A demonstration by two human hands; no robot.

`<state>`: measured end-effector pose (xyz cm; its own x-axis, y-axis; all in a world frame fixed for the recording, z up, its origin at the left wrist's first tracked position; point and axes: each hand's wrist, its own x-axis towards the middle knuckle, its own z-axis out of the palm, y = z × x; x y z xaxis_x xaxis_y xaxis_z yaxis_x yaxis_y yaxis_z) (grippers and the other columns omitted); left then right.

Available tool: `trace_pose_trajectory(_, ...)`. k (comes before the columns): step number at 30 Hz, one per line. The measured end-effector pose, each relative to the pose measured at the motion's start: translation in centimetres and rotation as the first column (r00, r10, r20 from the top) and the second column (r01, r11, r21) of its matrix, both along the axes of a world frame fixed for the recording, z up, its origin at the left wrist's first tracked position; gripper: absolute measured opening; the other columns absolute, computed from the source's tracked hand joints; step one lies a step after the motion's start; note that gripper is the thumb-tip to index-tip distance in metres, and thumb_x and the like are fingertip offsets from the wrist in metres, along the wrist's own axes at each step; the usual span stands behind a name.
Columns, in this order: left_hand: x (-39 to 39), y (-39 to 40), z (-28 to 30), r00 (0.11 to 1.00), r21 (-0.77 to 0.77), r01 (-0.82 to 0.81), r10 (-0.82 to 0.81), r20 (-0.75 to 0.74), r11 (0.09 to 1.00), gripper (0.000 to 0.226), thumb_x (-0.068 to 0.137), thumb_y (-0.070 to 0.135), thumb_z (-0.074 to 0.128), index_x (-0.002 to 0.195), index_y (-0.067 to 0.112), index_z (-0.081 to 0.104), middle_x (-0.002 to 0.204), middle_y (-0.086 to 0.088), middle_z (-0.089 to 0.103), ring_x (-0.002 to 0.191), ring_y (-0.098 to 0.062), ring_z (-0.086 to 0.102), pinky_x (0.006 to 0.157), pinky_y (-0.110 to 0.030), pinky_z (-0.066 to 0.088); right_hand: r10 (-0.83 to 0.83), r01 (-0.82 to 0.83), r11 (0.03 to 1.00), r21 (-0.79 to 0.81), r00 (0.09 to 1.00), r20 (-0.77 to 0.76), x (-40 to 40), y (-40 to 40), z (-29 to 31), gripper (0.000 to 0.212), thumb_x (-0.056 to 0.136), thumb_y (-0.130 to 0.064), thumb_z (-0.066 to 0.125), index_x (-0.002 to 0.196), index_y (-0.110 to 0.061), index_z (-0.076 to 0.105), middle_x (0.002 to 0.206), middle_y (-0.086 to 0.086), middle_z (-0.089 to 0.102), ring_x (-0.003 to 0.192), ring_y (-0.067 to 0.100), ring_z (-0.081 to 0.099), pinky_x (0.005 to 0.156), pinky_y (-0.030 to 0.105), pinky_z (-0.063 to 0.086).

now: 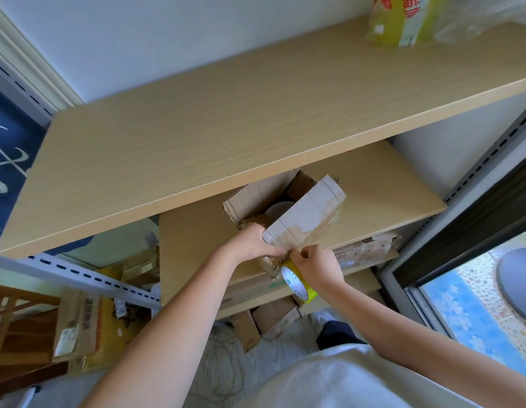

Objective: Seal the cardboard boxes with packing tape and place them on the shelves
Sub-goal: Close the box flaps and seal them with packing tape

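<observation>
Box: on the middle shelf, flaps up, unsealed.
Handling: looks light, with stiff walls and worn floppy flaps; best held by the near corner.
Inside box: a pale round thing, unclear.
Left hand: grips the box's near flap.
Right hand: holds the tape roll beside the box.

cardboard box: brown, open, flaps up, on middle shelf | tape roll: yellow-rimmed, at box's near edge

Looks like a storeroom in someone's home: wooden shelves on slotted metal uprights, cardboard boxes piled on the floor, a tiled balcony floor past the sliding door.
</observation>
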<state>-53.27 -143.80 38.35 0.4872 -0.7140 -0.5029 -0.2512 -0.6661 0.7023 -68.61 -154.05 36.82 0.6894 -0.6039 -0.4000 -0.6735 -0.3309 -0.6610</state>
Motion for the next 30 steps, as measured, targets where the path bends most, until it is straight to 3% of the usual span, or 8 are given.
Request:
trace_pose_trajectory(5,-0.2,-0.9,0.4,0.996,0.084,0.049,-0.055,0.068,0.995,0.054,0.061,0.035,0.093,0.107,0.014,0.075,0.102,0.004,0.076,0.092,-0.008,0.071,0.090,-0.032,0.057,-0.035,0.033,0.999,0.029,0.997,0.072,-0.3,0.4,-0.6,0.049,0.103,-0.028,0.042,0.058,-0.008,0.039,0.050,0.002,0.037,0.044,0.016,0.031,0.038,0.021,0.020)
trace_pose_trajectory(8,-0.1,-1.1,0.3,0.994,0.124,0.043,-0.055,0.089,0.991,0.048,0.065,0.034,0.092,0.105,0.012,0.076,0.101,0.003,0.076,0.089,-0.007,0.071,0.086,-0.027,0.057,-0.098,0.049,0.941,0.336,0.986,0.131,-0.9,-0.1,-0.9,0.048,0.100,-0.045,0.045,0.078,-0.007,0.062,0.067,0.001,0.062,0.058,0.016,0.055,0.056,0.023,0.040)
trace_pose_trajectory(12,0.5,-1.0,-0.1,0.997,0.160,0.043,-0.052,0.052,0.986,0.049,0.065,0.037,0.091,0.106,0.015,0.076,0.104,0.006,0.076,0.095,-0.007,0.070,0.094,-0.032,0.055,0.040,-0.140,0.774,0.618,0.984,0.173,-3.0,-1.5,-0.4,0.021,0.103,-0.028,0.050,0.110,-0.015,0.064,0.085,-0.002,0.076,0.082,0.003,0.069,0.069,0.012,0.047)
trace_pose_trajectory(16,0.6,-1.0,-0.2,1.000,0.153,0.028,-0.029,0.000,0.988,0.051,0.066,0.031,0.092,0.110,0.013,0.074,0.107,0.005,0.075,0.098,-0.006,0.070,0.096,-0.029,0.053,0.140,-0.226,0.769,0.598,0.972,0.188,-3.3,-2.0,-0.8,0.025,0.103,-0.025,0.050,0.109,-0.004,0.062,0.076,0.005,0.075,0.073,0.018,0.071,0.076,0.030,0.056)
trace_pose_trajectory(21,1.0,-1.0,0.0,0.998,0.155,0.015,-0.005,-0.062,0.988,0.047,0.068,0.024,0.091,0.111,0.012,0.075,0.106,0.005,0.076,0.097,-0.004,0.070,0.089,-0.023,0.052,0.229,-0.230,0.786,0.574,0.971,0.076,-0.9,-2.8,0.8,0.028,0.102,-0.022,0.052,0.106,0.002,0.065,0.083,0.012,0.076,0.065,0.017,0.070,0.079,0.032,0.059)
trace_pose_trajectory(25,1.1,-0.9,-0.5,1.000,0.127,-0.002,0.005,-0.023,0.992,0.057,0.058,0.029,0.096,0.110,0.013,0.075,0.103,0.005,0.076,0.100,-0.010,0.071,0.095,-0.031,0.054,0.207,-0.128,0.795,0.593,0.976,-0.067,1.4,-2.0,2.0,0.028,0.103,-0.021,0.051,0.107,0.006,0.058,0.064,0.002,0.073,0.052,0.009,0.067,0.054,0.015,0.052)
trace_pose_trajectory(27,1.0,-0.9,-0.2,0.999,0.140,0.010,-0.004,-0.040,0.990,0.057,0.060,0.030,0.095,0.110,0.012,0.074,0.104,0.005,0.076,0.102,-0.012,0.070,0.096,-0.032,0.053,0.249,-0.152,0.823,0.548,0.963,-0.106,1.4,-1.7,2.4,0.029,0.101,-0.023,0.054,0.109,0.005,0.057,0.071,0.000,0.073,0.064,0.012,0.071,0.052,0.016,0.048)
trace_pose_trajectory(30,1.1,-1.0,0.1,0.999,0.214,0.045,-0.042,-0.018,0.976,0.076,0.047,0.052,0.094,0.111,0.016,0.074,0.104,0.009,0.076,0.101,-0.008,0.070,0.099,-0.033,0.052,0.260,-0.181,0.856,0.484,0.960,-0.102,-0.2,-1.0,0.0,0.035,0.101,-0.022,0.052,0.120,0.006,0.061,0.071,0.002,0.066,0.061,0.015,0.068,0.055,0.024,0.054)
